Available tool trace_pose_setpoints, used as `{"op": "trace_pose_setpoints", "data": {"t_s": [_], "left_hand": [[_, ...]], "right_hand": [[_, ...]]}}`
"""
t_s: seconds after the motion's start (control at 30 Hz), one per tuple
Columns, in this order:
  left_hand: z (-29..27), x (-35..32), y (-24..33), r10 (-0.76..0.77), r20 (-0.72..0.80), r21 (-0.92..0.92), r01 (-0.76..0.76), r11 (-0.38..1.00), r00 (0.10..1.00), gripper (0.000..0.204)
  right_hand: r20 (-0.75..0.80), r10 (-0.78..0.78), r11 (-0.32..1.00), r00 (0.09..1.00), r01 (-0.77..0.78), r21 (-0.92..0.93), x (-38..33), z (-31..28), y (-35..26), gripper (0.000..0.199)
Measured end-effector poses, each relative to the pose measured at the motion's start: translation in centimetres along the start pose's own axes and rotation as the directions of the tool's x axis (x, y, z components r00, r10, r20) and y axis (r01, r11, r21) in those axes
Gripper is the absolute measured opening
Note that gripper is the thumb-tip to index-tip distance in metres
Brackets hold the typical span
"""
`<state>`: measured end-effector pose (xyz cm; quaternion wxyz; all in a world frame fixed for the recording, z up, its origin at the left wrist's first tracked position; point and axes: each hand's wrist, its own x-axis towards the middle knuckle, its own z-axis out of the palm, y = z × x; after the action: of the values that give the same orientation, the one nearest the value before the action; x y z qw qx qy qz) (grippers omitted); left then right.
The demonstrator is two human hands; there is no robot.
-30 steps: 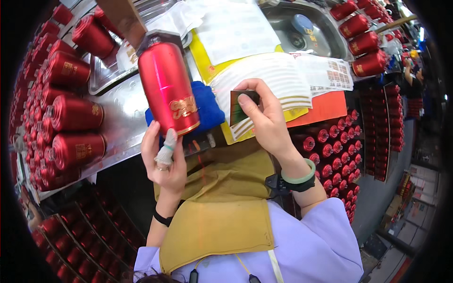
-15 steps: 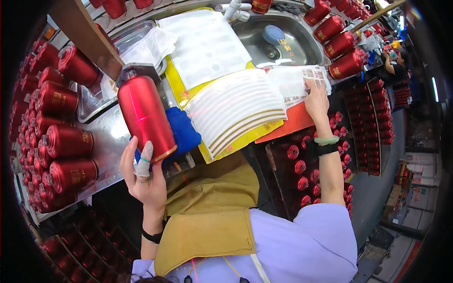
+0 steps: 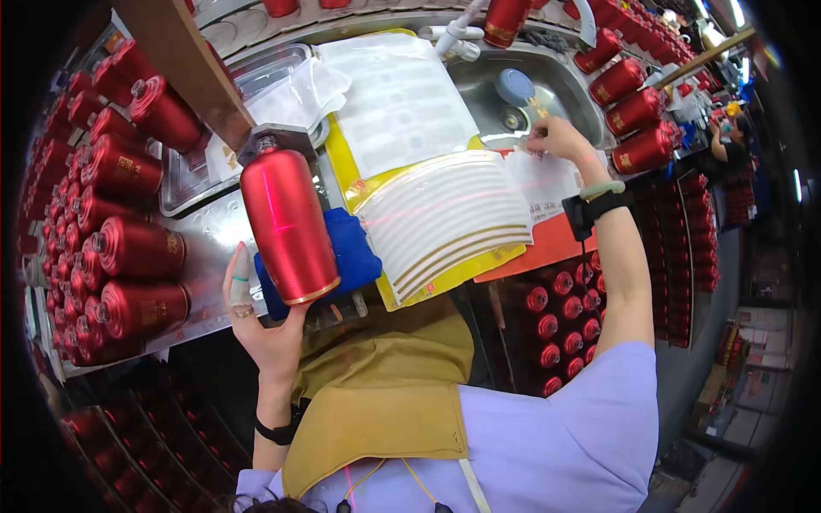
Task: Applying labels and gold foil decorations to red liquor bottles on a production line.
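Observation:
A glossy red bottle (image 3: 289, 222) with a gold rim lies tilted, its neck at a metal bracket (image 3: 274, 141) and its body over a blue cloth (image 3: 355, 252). My left hand (image 3: 267, 333) is open beside its base, fingers apart, thumb close to the rim; whether it touches cannot be told. A pale cover wraps one fingertip. My right hand (image 3: 560, 141) is pinched together above printed sheets (image 3: 547, 184) near the sink's front edge; what sits between the fingertips is too small to make out. White sheets with gold curved strips (image 3: 453, 214) lie on yellow backing.
A steel sink (image 3: 479, 77) holds a round blue-grey lid (image 3: 515, 86), with a white tap (image 3: 457, 34) beside it. Red bottles (image 3: 141, 248) crowd the left. A brown post (image 3: 184, 64) rises by the bracket. More bottles (image 3: 547, 325) stand below at the right; another person (image 3: 731, 145) is far right.
My right hand has lifted off the printed sheets and moved toward the sink, fingers pinched. My left hand has drawn slightly away from the bottle's base. The whole view has shifted.

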<state>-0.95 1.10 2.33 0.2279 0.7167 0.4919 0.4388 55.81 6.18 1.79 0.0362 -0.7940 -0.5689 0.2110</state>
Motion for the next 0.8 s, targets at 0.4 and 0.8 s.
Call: {"op": "trace_pose_setpoints", "data": {"t_s": [0.4,0.8], "left_hand": [[0.2,0.4,-1.2,-0.044,0.014,-0.166,0.046,0.985,0.999,0.084],[-1.2,1.7,-1.1,-0.052,0.189,-0.215,0.093,0.972,0.981,0.103]], "right_hand": [[-0.346,-0.08,0.991,0.935,0.037,-0.128,4.0,2.7,-9.7,0.017],[-0.091,-0.333,0.498,0.938,0.257,0.828,-13.0,7.1,-33.9,0.013]]}}
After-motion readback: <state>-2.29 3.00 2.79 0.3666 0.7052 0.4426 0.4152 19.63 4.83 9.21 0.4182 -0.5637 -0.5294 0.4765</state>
